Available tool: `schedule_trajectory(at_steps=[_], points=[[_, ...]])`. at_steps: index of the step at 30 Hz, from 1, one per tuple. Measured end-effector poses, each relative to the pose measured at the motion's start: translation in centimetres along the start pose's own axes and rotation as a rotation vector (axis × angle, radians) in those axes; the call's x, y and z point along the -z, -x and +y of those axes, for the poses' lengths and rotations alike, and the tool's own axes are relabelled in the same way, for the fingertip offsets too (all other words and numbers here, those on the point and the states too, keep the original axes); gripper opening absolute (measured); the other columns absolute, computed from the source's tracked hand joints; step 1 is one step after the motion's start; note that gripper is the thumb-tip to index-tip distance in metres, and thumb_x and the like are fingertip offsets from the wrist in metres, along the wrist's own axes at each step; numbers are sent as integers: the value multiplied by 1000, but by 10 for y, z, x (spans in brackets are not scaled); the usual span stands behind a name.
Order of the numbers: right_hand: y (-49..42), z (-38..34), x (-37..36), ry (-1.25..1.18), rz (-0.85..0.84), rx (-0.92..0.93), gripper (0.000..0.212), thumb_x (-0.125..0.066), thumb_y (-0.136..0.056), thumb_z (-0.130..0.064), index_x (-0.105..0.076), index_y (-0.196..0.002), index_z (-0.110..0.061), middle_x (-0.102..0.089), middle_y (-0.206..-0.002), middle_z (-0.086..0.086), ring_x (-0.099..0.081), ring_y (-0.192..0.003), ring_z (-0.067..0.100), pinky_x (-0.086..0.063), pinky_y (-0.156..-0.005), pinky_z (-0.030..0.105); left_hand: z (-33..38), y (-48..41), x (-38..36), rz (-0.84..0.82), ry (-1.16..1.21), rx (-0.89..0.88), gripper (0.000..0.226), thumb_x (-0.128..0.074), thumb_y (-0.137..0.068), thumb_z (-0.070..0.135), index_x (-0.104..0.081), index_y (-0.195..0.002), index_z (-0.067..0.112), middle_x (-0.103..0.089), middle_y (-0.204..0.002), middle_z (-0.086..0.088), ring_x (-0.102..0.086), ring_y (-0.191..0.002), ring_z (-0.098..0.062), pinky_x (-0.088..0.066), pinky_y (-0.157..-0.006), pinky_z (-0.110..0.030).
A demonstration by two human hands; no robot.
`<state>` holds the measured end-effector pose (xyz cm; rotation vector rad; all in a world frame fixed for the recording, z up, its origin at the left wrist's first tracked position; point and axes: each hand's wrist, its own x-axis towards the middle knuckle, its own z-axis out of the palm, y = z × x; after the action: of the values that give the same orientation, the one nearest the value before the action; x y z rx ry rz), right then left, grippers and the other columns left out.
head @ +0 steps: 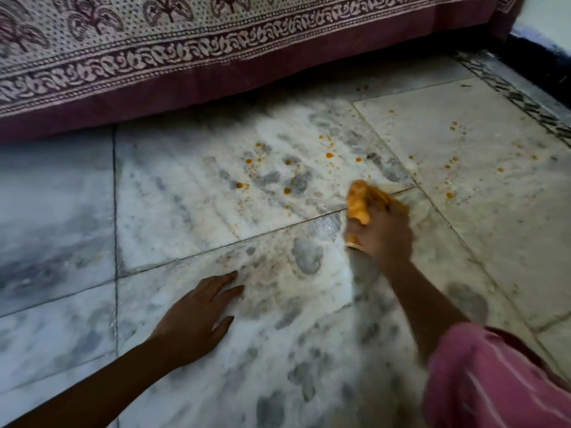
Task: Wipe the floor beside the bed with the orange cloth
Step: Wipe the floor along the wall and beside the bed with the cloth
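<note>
My right hand (383, 237) grips a bunched orange cloth (360, 200) and presses it on the white marble floor (185, 211), right of centre; the hand is blurred. Orange drops and specks (329, 155) dot the tiles just beyond the cloth, between it and the bed. Flat on the floor at lower left lies my left hand (197, 316), fingers spread, holding nothing. The bed (154, 57), draped in a maroon and white printed sheet, runs across the top of the view.
More orange specks (454, 126) lie on the tile at the right. A dark patterned floor border (519, 97) runs along the right, with a dark edge (537, 47) behind it. A pink striped sleeve (488, 381) covers my right upper arm.
</note>
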<state>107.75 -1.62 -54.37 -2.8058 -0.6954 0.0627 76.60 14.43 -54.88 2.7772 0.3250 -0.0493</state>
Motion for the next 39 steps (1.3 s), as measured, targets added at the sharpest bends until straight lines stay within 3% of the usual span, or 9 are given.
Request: schedule_trajectory(at_steps=[6, 11, 17, 20, 22, 25, 31, 34, 39], points=[[113, -93, -24, 31, -215, 539, 56, -48, -74, -62, -48, -124, -38, -46, -129, 9, -51, -99, 39, -48, -72, 42, 0, 25, 2, -29, -9, 36, 52, -40, -82, 44, -47, -129, 23, -49, -136, -6, -38, -119, -14, -54, -82, -34], [179, 13, 11, 19, -239, 645, 60, -52, -54, -67, -60, -108, -42, -62, -114, -1, -59, -68, 25, -48, -48, 29, -1, 42, 12, -92, -49, 49, 50, -40, -81, 47, -47, -125, 24, -55, -130, -7, -48, -115, -17, -56, -75, -31], [89, 20, 28, 59, -188, 82, 62, -58, -79, -56, -42, -134, -34, -36, -139, 8, -46, -111, 38, -45, -83, 41, 10, 52, 33, -446, -75, 177, 75, -20, -79, 65, -30, -141, 25, -12, -155, -2, -25, -135, -21, -30, -103, -30], [69, -38, 21, -75, -168, 109, 62, -57, -83, -47, -37, -138, -27, -37, -140, 14, -32, -130, 36, -30, -107, 48, 9, 43, 48, -600, -141, 163, 53, -39, -95, 45, -26, -143, 27, -13, -155, -1, -20, -137, -19, -25, -109, -32], [57, -67, 16, -70, -366, 295, 69, -54, -84, -55, -28, -142, -29, -31, -149, 7, -25, -137, 31, -20, -113, 47, -3, 29, 59, -623, -153, 186, 53, -40, -95, 44, -25, -143, 27, -16, -154, -1, -19, -138, -19, -24, -110, -32], [33, -95, 37, 129, -767, 511, 86, -55, -78, -68, -23, -146, -27, -29, -153, 5, -32, -136, 27, -31, -109, 37, -30, 5, 64, -434, -187, 260, 65, -30, -88, 59, -28, -143, 25, -19, -153, -6, -19, -139, -22, -21, -111, -31], [20, -102, 50, 142, -839, 368, 120, -48, -51, -92, -17, -149, -29, -32, -151, 4, -34, -135, 25, -31, -109, 32, -58, -32, 40, 62, 117, 352, 89, -14, -68, 65, -44, -135, 14, -31, -147, -16, -29, -135, -32, -22, -110, -38], [57, -109, 2, 125, -492, 166, 93, -53, -78, -67, -9, -149, -28, -16, -151, 19, -21, -137, 37, -33, -107, 46, -78, -36, 25, 113, 143, 388, 71, -27, -81, 54, -47, -133, 10, -34, -146, -17, -32, -133, -36, -27, -110, -44], [96, -167, -41, 3, -113, 62, 72, -50, -75, -54, -36, -141, -29, -43, -131, 24, -56, -95, 44, -49, -73, 45, -98, -52, 11, 318, 178, 338, 48, -32, -89, 35, -61, -115, 6, -55, -128, -18, -49, -119, -37, -40, -99, -49]])
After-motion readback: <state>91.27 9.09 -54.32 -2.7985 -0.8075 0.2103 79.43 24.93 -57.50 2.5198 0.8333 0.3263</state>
